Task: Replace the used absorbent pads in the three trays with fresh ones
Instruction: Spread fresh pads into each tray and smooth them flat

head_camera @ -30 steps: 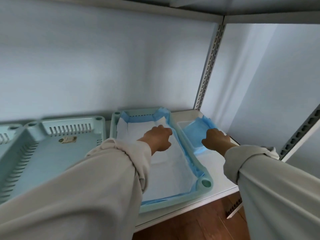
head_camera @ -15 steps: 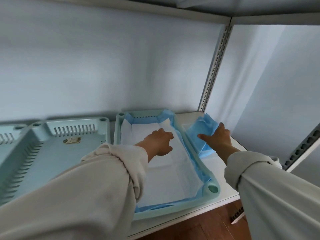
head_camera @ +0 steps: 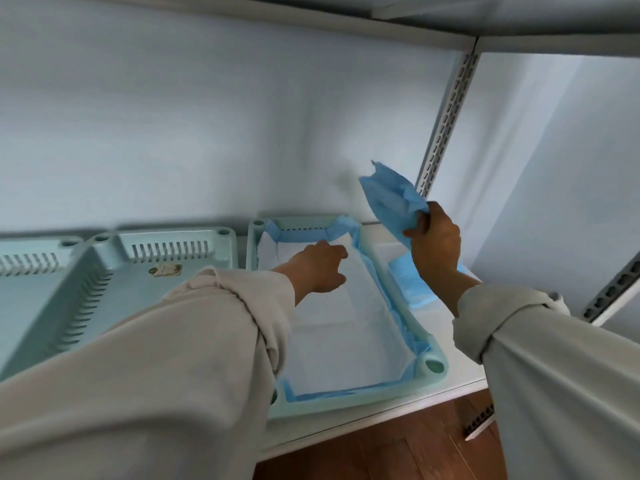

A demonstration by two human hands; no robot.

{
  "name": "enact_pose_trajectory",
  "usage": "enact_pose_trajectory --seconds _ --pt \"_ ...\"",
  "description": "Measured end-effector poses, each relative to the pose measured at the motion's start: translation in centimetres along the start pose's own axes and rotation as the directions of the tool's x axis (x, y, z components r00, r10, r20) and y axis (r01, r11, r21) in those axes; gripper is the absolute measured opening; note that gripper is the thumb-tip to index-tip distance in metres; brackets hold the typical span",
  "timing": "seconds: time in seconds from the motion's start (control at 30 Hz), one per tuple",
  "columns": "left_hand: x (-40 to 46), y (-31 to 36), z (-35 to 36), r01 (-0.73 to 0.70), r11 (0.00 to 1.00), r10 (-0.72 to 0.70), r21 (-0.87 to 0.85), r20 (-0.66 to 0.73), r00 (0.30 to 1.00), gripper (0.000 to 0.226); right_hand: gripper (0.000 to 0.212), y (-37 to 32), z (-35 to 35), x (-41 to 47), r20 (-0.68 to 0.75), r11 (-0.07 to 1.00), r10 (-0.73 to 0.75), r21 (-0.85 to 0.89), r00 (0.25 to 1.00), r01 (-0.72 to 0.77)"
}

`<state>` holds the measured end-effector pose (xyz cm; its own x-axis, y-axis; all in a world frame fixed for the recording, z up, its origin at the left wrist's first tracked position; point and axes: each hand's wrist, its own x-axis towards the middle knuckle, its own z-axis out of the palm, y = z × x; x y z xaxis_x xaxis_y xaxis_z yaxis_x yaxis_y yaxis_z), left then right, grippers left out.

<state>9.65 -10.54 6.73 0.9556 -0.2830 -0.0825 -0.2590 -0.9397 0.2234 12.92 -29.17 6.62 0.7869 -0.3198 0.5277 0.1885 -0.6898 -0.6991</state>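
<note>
My right hand (head_camera: 434, 244) is closed around a folded blue pad (head_camera: 393, 202), held up in the air above the shelf (head_camera: 460, 372) to the right of the lined tray (head_camera: 429, 365). My left hand (head_camera: 320, 266) rests with loosely curled fingers on the white pad (head_camera: 346, 341) lying inside that tray. More folded pads (head_camera: 408, 285) lie on the shelf below my right hand, and the empty tray (head_camera: 194, 237) sits just beside the lined one on its left, with open shelf at the right.

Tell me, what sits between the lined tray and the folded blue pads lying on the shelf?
In the head view, only a bare strip of white shelf separates the lined tray from the folded blue pads.
</note>
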Motion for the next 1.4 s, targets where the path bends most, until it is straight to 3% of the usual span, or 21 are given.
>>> enact_pose_trajectory --seconds 0.1,0.2,0.37,0.67,0.83,0.9,1.0,1.17,1.27,1.4 --pt "-2.3 -1.0 -1.6 0.022 1.0 -0.022 -0.001 -0.045 0.999 0.062 0.022 -4.0 0.0 -0.4 0.034 0.996 -0.036 0.084 0.999 0.033" --pt "-5.0 -2.9 -3.0 0.062 0.998 -0.063 -0.018 -0.067 0.996 0.064 0.025 -7.6 0.5 -1.9 0.109 0.986 -0.033 0.165 0.994 0.014" --pt "-10.9 -7.1 -5.8 0.194 0.974 -0.207 -0.119 -0.111 0.972 0.074 0.021 -13.9 1.9 -5.1 0.377 0.953 -0.019 0.287 0.926 -0.098" --pt "-20.4 -13.6 -7.6 0.4 0.83 -0.464 -0.388 -0.083 0.882 0.081 0.017 -22.7 3.8 -10.2 0.543 0.915 -0.01 0.343 0.84 -0.211" --pt "-22.5 -16.6 -7.0 0.351 0.789 -0.459 -0.503 -0.103 0.883 0.074 0.012 -25.7 4.8 -11.8 0.599 0.857 0.02 0.402 0.8 -0.322" --pt "-23.1 -17.4 -7.2 0.328 0.776 -0.454 -0.539 -0.115 0.884 0.059 0.011 -26.6 5.3 -12.2 0.608 0.827 0.048 0.421 0.793 -0.373" --pt "-24.1 -18.7 -7.5 0.334 0.707 -0.478 -0.623 -0.074 0.875 0.043 0.01 -27.3 6.7 -12.9 0.611 0.79 0.126 0.415 0.782 -0.452" --pt "-25.2 -19.2 -7.1 0.32 0.549 -0.51 -0.772 -0.007 0.86 0.024 0.015 -27.0 9.1 -15.0 0.693 0.693 0.226 0.379 0.685 -0.613" --pt "-25.1 -18.9 -6.2 0.314 0.524 -0.504 -0.791 0.009 0.864 0.01 0.015 -26.7 10.2 -16.5 0.721 0.66 0.231 0.377 0.653 -0.65" --pt "-24.9 -18.3 -5.3 0.304 0.432 -0.505 -0.849 0.051 0.862 0.026 0.019 -26.0 11.0 -16.6 0.726 0.63 0.282 0.353 0.627 -0.692"
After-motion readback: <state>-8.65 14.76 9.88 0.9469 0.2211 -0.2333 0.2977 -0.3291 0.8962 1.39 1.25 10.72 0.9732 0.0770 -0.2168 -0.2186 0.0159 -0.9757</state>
